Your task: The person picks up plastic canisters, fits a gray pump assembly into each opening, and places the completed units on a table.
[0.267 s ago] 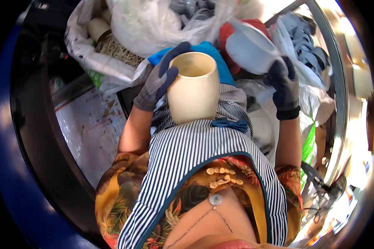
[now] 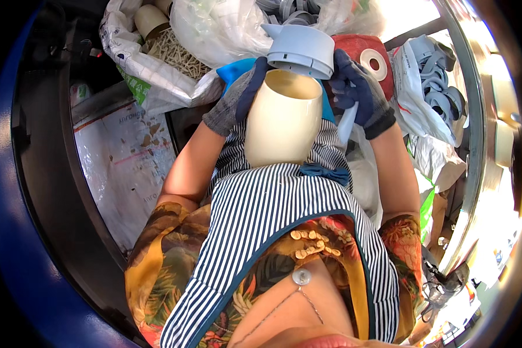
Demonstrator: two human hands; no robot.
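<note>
A cream, barrel-shaped jug body (image 2: 283, 124) rests on my lap against the striped apron, tilted slightly, its open mouth facing away from me. My left hand (image 2: 242, 97), in a grey and navy glove, is wrapped around its left side near the rim. Just above the mouth is a light blue jug top (image 2: 301, 49) with a pointed spout toward the left. My gloved right hand (image 2: 361, 95) grips this top at its right side. A pale blue strip, perhaps its handle, sticks out below that hand. Whether the top touches the rim I cannot tell.
A white sack (image 2: 122, 52) at the far left holds small pale pieces and cream cylinders. Clear plastic bags (image 2: 214, 35) lie beyond my hands. At right, a bag (image 2: 409, 87) holds grey-blue curved parts, beside a red bag (image 2: 354, 45) with a white ring. A metal frame (image 2: 475, 116) bounds the right.
My right hand has brought the light blue top leftward and turned it over the jug body's mouth. The jug body has shifted slightly right, with my left hand still at its side.
</note>
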